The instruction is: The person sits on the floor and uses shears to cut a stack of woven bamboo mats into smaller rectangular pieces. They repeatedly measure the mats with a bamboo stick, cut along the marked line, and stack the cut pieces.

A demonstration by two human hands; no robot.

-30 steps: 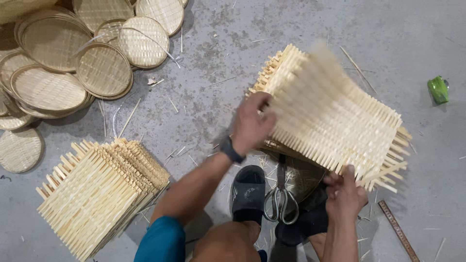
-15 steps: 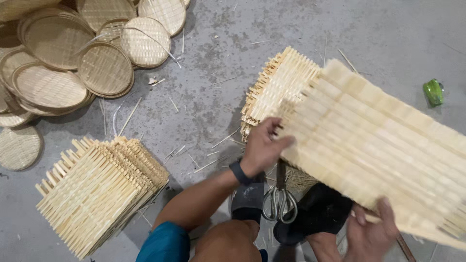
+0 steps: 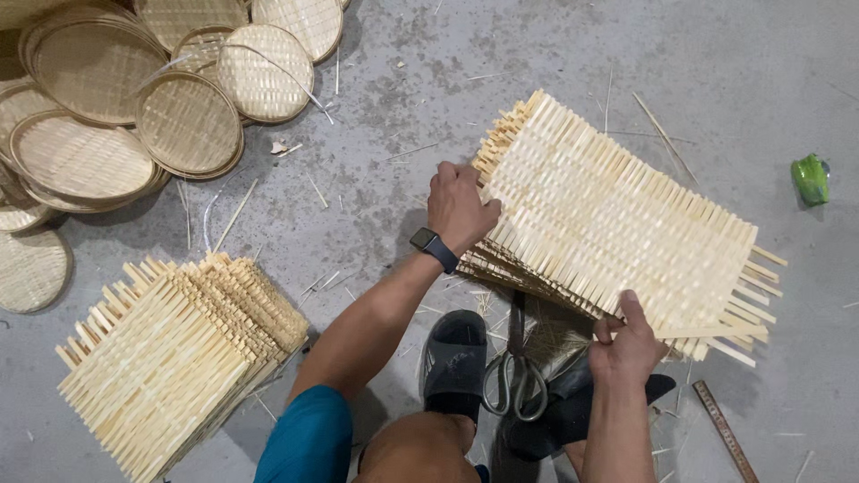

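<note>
Closest in, a black sandal [image 3: 455, 362] and a pair of big metal scissors [image 3: 516, 380] lie on the grey concrete floor [image 3: 501, 54] between the person's legs. Just past them, the right hand [image 3: 626, 351] is curled shut, pinching the near edge of a pale square mat woven from thin bamboo strips [image 3: 617, 219]. The left hand [image 3: 459, 207] lies half open against the mat's left side, fingers bent over the edge. The mat sits tilted on top of a small stack of the same mats on the floor.

The mat looks bendy and its stick ends poke out all round, sharp and rough. I think a stick could jab a finger, or the mat could slip off sideways, since only the edges are held. The scissors lie close to the foot too.

On the left sits another pile of square bamboo mats [image 3: 179, 344]. Further off lie round flat woven bamboo trays [image 3: 134, 98], smooth-rimmed and overlapping. Far right is a small green object [image 3: 811, 177].
</note>
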